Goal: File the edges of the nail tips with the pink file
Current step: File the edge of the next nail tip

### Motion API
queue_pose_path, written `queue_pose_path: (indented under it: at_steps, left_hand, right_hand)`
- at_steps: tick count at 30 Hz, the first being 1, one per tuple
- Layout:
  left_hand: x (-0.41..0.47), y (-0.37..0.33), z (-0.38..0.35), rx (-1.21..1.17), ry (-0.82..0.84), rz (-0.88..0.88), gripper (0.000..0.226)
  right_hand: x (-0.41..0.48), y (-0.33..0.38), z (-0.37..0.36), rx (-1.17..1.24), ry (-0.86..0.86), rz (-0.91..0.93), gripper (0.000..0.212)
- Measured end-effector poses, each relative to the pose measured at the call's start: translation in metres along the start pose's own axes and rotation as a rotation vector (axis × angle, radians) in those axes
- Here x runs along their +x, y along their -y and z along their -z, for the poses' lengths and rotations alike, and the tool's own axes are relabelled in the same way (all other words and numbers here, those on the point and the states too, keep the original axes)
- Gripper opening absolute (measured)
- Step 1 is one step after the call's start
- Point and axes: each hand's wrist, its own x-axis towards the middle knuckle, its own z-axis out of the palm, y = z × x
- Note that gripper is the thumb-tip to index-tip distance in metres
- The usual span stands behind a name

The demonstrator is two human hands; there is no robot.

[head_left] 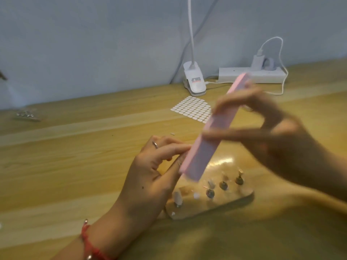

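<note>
The right hand [266, 132] pinches the pink file [206, 139] round its middle, tilted above the wooden table [75, 166]. The left hand [150, 177] sets thumb and forefinger at the file's near left edge; whether they hold anything is hidden. Nail tips [177, 197] stand on a holder [240, 196] beneath.

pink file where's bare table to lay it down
Widest bare table lies left of the left hand, between the metal bits and sticker sheet. Crowded below the pink file: nail tip stand; clip lamp and power strip fill the back.
</note>
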Motion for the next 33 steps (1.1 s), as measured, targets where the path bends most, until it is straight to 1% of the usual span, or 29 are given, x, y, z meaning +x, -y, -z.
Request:
queue_pose_path:
  at_steps: [2,3,6,7,10,11,13,14,15,17,18,21,22,25,26,29,30,33]
  left_hand:
    - [0.0,0.0,0.0,-0.01,-0.016,0.003,0.018]
    - [0.0,0.0,0.0,-0.012,-0.018,0.007,0.02]
    - [0.0,0.002,0.001,-0.009,-0.004,0.017,0.017]
    - [0.0,0.002,0.001,-0.01,-0.001,0.019,0.016]
    - [0.0,0.0,0.0,-0.005,-0.005,0.016,0.014]
    - [0.0,0.001,0.0,-0.011,-0.003,0.024,0.014]
    - [0.0,0.002,0.001,-0.009,0.004,0.021,0.015]
    - [0.0,0.002,0.001,-0.011,0.008,0.022,0.015]
    - [0.001,0.001,0.0,-0.023,0.01,0.03,0.014]
    - [0.001,0.0,0.001,-0.046,-0.009,0.045,0.012]
    - [0.0,0.001,0.001,-0.045,-0.013,0.042,0.011]
    - [0.0,0.0,0.001,-0.017,0.008,0.024,0.014]
    - [0.0,0.0,0.001,-0.017,0.012,0.027,0.015]
    - [0.0,-0.001,0.0,-0.039,-0.001,0.034,0.011]
    - [-0.001,-0.001,0.001,-0.039,-0.001,0.031,0.012]
    - [-0.001,-0.001,0.001,-0.012,0.017,0.017,0.018]
    - [-0.001,-0.001,0.001,-0.012,0.022,0.017,0.017]
    - [0.0,-0.001,0.001,-0.031,0.025,0.037,0.011]
  right_hand:
    - [-0.003,0.011,-0.009,-0.014,0.05,0.103,0.034]
    - [-0.001,0.01,-0.007,-0.036,0.064,0.103,0.035]
    - [0.006,-0.005,0.007,-0.052,-0.002,-0.014,0.033]
    - [0.003,-0.002,0.004,-0.041,0.002,-0.001,0.033]
    - [-0.004,0.014,-0.012,-0.015,0.057,0.15,0.035]
    - [-0.001,0.011,-0.009,-0.03,0.051,0.124,0.037]
    - [0.005,-0.003,0.004,-0.022,-0.012,0.014,0.037]
    - [0.006,-0.005,0.005,-0.008,-0.01,-0.013,0.036]
    - [0.003,-0.001,0.001,0.004,0.02,0.008,0.036]
    - [-0.004,0.012,-0.011,0.011,0.09,0.124,0.032]
    - [-0.004,0.013,-0.012,0.004,0.102,0.143,0.029]
    - [0.005,-0.003,0.003,0.044,0.024,-0.02,0.031]
    - [0.004,-0.004,0.004,0.057,0.017,-0.03,0.031]
    - [-0.001,0.01,-0.008,0.029,0.055,0.121,0.035]
    - [0.001,0.009,-0.007,0.017,0.06,0.12,0.035]
    - [0.007,-0.006,0.005,0.049,0.023,-0.013,0.033]
    - [0.004,-0.003,0.002,0.055,0.038,-0.008,0.032]
    - [-0.005,0.013,-0.013,0.071,0.081,0.113,0.032]
